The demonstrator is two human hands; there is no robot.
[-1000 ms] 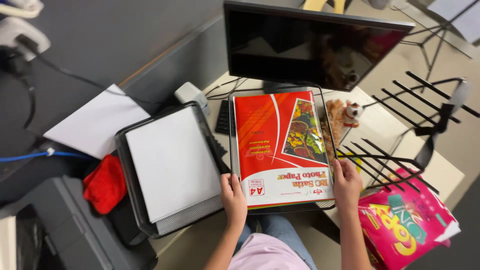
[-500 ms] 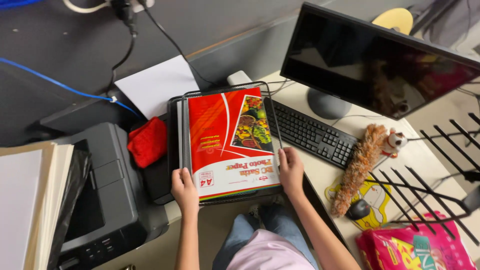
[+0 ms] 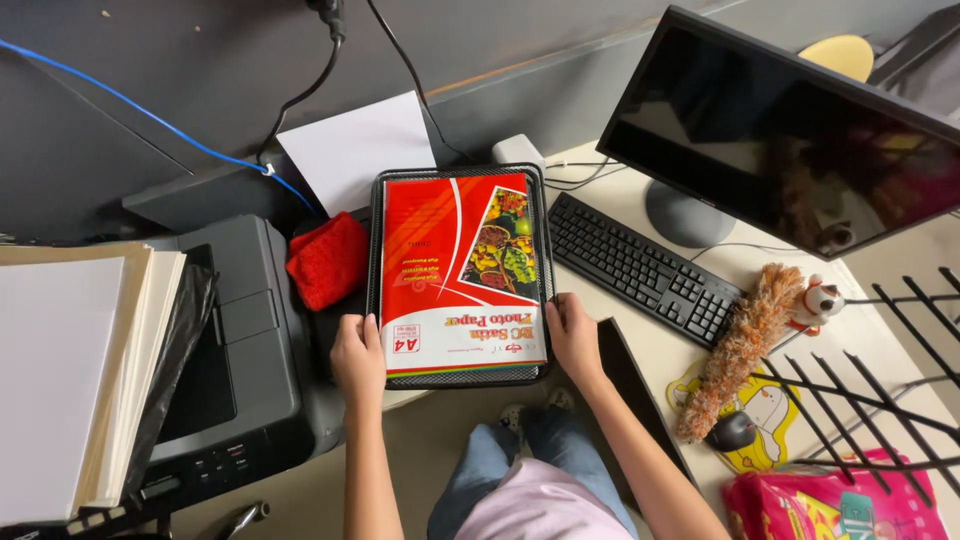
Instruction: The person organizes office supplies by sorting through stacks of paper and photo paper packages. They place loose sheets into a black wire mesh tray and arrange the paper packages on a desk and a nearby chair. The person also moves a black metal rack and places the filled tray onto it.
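Head view: left hand point(image 3: 358, 358) and right hand point(image 3: 573, 337) each clasp a near corner of the black mesh tray point(image 3: 376, 262), which carries a red pack of photo paper point(image 3: 455, 270) at the table's left end. The tray looks to sit over another tray beneath; the edges are best kept squared and level so the pack does not slide. Room is tight: red cloth point(image 3: 327, 261) and printer point(image 3: 230, 350) left, keyboard point(image 3: 642, 268) right, grey partition point(image 3: 210, 60) far.
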